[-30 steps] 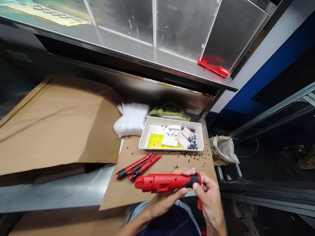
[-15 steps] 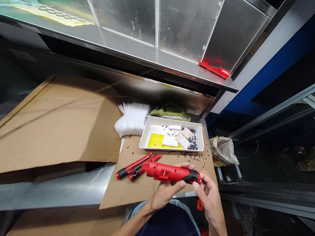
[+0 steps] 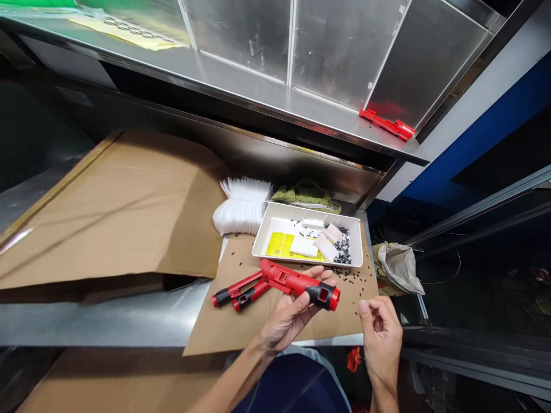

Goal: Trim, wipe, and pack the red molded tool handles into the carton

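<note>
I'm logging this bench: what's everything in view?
Held housing: 1, red and black, left hand
Loose housings: 2, red and black, on cardboard mat
Cardboard mat: 1, brown, under loose housings
Ledge part: 1, red, right end of steel ledge
Ringed sheet: 1, yellow, steel ledge, left
Tray: 1, white, behind held housing
Blocks: 4, white to pinkish, in tray
Printed paper: count unclear, yellow, tray floor
Small pieces: many, black, tray and mat
Stacked sheets: uncounted, white, left of tray
Pouch: 1, green, behind tray
Large cardboard: 1, brown, left
Paper bag: 1, pale, right
Small item: 1, orange-red, near right hand
Left hand: 1, bare, gripping held housing
Right hand: 1, bare, apart, fingers curled
</note>
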`<state>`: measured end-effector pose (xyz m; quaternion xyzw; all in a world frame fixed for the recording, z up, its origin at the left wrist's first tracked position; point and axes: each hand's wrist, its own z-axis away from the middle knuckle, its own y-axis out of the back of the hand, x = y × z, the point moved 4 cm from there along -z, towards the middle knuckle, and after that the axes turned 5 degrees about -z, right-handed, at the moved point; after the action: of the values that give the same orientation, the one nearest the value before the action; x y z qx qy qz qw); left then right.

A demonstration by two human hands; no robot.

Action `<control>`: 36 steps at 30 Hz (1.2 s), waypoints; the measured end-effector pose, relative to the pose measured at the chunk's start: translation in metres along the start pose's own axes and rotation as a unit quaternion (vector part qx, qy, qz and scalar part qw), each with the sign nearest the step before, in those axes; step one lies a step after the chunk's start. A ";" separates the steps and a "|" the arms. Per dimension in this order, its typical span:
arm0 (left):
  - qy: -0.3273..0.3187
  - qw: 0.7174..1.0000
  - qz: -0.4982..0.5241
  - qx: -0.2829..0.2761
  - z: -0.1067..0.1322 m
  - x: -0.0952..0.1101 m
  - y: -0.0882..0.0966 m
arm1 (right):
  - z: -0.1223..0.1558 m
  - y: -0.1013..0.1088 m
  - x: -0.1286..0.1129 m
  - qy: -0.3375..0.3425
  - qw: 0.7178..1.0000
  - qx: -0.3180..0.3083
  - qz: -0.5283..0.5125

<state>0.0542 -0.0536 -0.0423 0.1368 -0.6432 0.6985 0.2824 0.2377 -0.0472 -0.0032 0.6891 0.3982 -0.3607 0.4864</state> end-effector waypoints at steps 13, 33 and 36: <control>-0.094 0.986 -0.117 -0.079 0.000 -0.005 0.004 | 0.005 -0.036 -0.024 -0.109 0.978 -0.108 -0.139; -0.084 0.958 -0.252 -0.107 0.001 -0.004 0.005 | 0.004 -0.050 -0.010 -0.181 0.924 -0.147 -0.303; -0.120 0.921 -0.357 -0.095 0.004 0.001 0.002 | 0.002 -0.051 -0.007 -0.178 0.947 -0.105 -0.244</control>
<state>0.0515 -0.0573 -0.0432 0.4126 -0.6441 0.4651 0.4456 0.1886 -0.0401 -0.0174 0.4401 0.4967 -0.5417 0.5159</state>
